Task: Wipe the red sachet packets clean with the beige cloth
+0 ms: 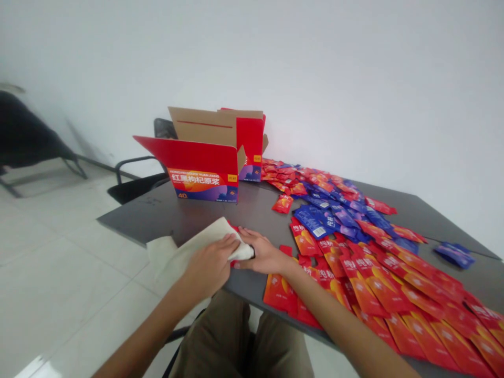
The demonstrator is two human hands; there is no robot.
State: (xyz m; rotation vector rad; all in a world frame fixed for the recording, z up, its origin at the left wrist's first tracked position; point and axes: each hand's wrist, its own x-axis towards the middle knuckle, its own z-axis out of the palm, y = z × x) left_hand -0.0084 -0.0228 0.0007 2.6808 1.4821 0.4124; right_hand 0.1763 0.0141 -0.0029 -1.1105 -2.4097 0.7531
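A soft cream cloth bag (pixel 185 249) lies at the near table (pixel 165 215) edge, hiding all but a bit of red. The left hand (pixel 208 265) pinches it. The right hand (pixel 264 255) touches it, its grip I cannot tell, beside flat shiny packets (pixel 374 283).

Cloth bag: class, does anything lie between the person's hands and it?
Nothing visible does. The left hand rests on top of the cloth bag, and the right hand touches its edge near the table front.
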